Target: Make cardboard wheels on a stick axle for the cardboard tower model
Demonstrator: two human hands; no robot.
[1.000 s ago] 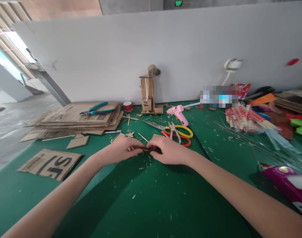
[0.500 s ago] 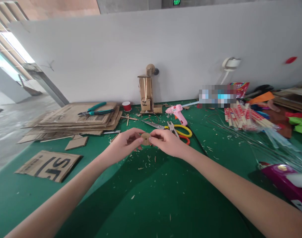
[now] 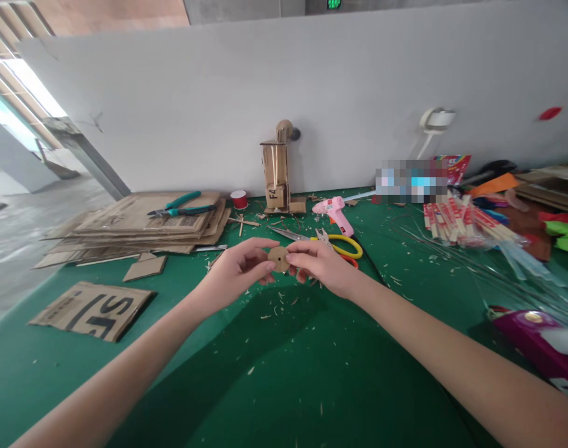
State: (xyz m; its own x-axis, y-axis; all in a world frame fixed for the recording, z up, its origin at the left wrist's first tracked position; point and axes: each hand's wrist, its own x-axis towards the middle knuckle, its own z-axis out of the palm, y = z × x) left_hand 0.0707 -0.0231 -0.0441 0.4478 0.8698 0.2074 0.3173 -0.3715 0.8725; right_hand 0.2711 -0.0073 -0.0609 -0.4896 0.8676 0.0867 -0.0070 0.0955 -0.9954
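Observation:
A small round cardboard disc (image 3: 279, 259) with a hole in its middle is held up over the table, its flat face toward me. My left hand (image 3: 239, 269) pinches its left edge between thumb and fingers. On the opposite edge, my right hand (image 3: 318, 264) grips it the same way. Just behind my right hand lie yellow-and-orange-handled scissors (image 3: 346, 244) and a pair of pliers (image 3: 321, 235), both partly covered by that hand.
A cardboard model (image 3: 275, 174) stands against the grey partition. Right of it lies a pink glue gun (image 3: 334, 213). Stacked cardboard (image 3: 125, 224) with teal-handled pliers (image 3: 181, 204) is at left, near a red-and-white spool (image 3: 239, 200). Wires (image 3: 489, 267) and a purple tool (image 3: 526, 333) lie right.
Both hands have shifted slightly right and up with the disc. More of the disc's face now shows between the fingers.

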